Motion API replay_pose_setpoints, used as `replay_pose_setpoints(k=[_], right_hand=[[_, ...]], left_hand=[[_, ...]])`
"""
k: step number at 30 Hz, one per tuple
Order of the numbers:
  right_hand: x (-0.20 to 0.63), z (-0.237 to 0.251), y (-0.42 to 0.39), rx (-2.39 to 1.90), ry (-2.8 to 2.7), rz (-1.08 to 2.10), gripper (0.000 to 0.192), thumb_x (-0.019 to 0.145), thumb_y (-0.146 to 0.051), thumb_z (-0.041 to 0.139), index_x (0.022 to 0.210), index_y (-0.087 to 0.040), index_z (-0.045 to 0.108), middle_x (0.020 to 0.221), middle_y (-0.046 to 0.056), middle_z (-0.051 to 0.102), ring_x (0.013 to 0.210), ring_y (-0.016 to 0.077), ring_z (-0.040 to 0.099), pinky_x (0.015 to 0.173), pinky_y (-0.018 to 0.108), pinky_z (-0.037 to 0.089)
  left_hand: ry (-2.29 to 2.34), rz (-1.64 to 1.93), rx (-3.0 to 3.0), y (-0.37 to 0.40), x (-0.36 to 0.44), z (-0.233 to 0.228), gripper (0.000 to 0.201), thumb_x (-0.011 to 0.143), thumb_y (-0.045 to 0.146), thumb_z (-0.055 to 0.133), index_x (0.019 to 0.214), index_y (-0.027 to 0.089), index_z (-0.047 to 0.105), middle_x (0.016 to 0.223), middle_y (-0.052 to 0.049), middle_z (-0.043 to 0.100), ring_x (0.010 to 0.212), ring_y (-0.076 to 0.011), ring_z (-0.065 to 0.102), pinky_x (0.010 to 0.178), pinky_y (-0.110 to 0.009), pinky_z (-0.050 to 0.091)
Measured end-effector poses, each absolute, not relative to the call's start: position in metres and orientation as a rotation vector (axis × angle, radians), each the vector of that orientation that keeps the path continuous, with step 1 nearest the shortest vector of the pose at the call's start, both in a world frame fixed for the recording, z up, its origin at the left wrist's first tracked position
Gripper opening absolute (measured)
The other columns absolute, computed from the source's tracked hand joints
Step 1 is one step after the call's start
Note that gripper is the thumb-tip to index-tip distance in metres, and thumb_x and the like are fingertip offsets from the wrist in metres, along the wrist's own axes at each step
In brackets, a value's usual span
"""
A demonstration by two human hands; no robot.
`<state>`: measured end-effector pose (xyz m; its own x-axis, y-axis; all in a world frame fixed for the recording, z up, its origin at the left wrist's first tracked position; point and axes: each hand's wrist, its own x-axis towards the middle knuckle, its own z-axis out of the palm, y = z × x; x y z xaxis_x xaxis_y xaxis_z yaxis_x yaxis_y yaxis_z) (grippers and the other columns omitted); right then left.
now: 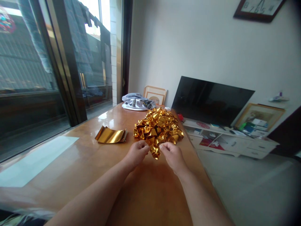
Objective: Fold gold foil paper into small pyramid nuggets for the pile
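Note:
A small folded piece of gold foil paper [155, 152] is held between my two hands, just above the wooden table. My left hand [139, 152] pinches its left side with thumb and fingers. On the other side, my right hand [171, 153] is closed in a pinch at its right edge. Directly beyond them rises a heap of folded gold foil pieces [160, 124], shiny and crumpled in look. To the left of the heap lies a stack of flat gold foil sheets [110, 136], slightly curled, which neither hand touches.
The glossy wooden table [94, 169] runs away from me. Folded grey clothing [136, 102] lies at its far end, near framed pictures [155, 94]. A pale sheet [39, 158] lies at left by the sliding glass door. A television [211, 100] stands on a white cabinet [232, 142] at right.

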<state>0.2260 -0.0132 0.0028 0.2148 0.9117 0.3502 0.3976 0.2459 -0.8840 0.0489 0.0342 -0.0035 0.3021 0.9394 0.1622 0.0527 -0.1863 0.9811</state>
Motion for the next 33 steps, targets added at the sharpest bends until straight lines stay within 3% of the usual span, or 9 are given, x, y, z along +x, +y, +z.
replay_pose_setpoints(k=[6,12,22,29,33], right_hand=[[0.230,0.007,-0.014,-1.363,-1.433,0.555,0.023,0.085,-0.038,0.060,0.075,-0.019,0.068,0.067,-0.001,0.062,0.064,0.0161,0.052,0.062,0.026,0.041],[0.226,0.005,-0.014,-1.350,-1.516,0.522,0.015,0.082,-0.031,0.063,0.072,-0.020,0.066,0.069,0.000,0.066,0.063,0.0169,0.055,0.060,0.027,0.042],[0.228,0.002,-0.012,-1.398,-1.584,0.409,0.015,0.083,-0.030,0.062,0.069,-0.022,0.062,0.068,0.000,0.063,0.064,0.0178,0.056,0.060,0.028,0.040],[0.233,0.012,-0.016,-1.311,-1.446,0.736,0.025,0.085,-0.041,0.064,0.074,-0.019,0.062,0.070,-0.001,0.059,0.067,0.0153,0.050,0.065,0.028,0.039],[0.234,0.014,-0.018,-1.193,-1.253,1.065,0.033,0.080,-0.049,0.071,0.075,-0.019,0.060,0.065,-0.004,0.052,0.062,0.0119,0.041,0.059,0.026,0.031]], left_hand=[[0.995,1.091,1.578,0.037,0.046,-0.003,0.024,0.079,0.036,0.062,0.066,0.019,0.052,0.061,0.002,0.054,0.056,-0.0112,0.044,0.054,-0.024,0.031],[1.066,1.104,1.717,0.039,0.048,-0.010,0.021,0.077,0.028,0.061,0.064,0.019,0.048,0.060,0.005,0.047,0.056,-0.0105,0.040,0.052,-0.024,0.028],[1.000,1.042,1.986,0.039,0.049,-0.018,0.018,0.084,0.026,0.056,0.068,0.018,0.052,0.064,0.003,0.052,0.062,-0.0120,0.044,0.055,-0.024,0.029],[0.849,1.044,1.969,0.035,0.045,-0.006,0.027,0.092,0.036,0.054,0.072,0.018,0.050,0.070,0.002,0.050,0.066,-0.0130,0.043,0.061,-0.025,0.032],[0.761,0.993,1.855,0.036,0.043,-0.006,0.029,0.095,0.041,0.054,0.078,0.018,0.051,0.071,0.002,0.048,0.067,-0.0130,0.043,0.062,-0.025,0.033]])
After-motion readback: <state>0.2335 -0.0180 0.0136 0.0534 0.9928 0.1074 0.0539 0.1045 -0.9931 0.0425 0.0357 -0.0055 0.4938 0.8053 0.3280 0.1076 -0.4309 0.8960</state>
